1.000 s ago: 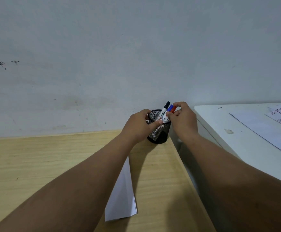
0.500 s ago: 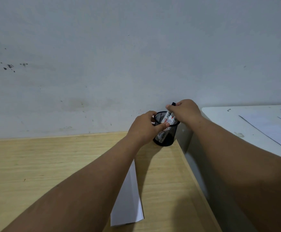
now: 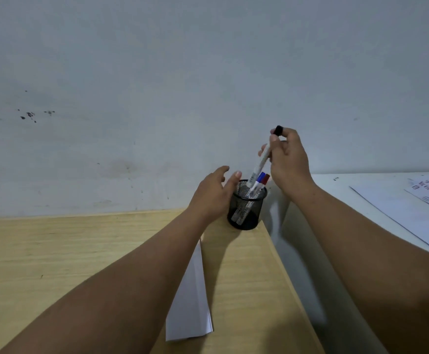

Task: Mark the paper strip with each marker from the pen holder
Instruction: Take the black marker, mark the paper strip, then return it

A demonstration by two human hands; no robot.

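Observation:
A black mesh pen holder stands at the far right corner of the wooden desk. My right hand grips a black-capped white marker near its top, its lower end just above the holder's rim. A blue-capped marker and a red-capped marker stand inside the holder. My left hand rests against the holder's left side with its fingers spread. A white paper strip lies on the desk, partly hidden under my left forearm.
A grey wall rises right behind the desk. A white table stands to the right across a narrow gap, with printed sheets on it.
My right hand has risen, drawing the black-capped marker up out of the holder. My left hand has loosened from the holder and its fingers have spread.

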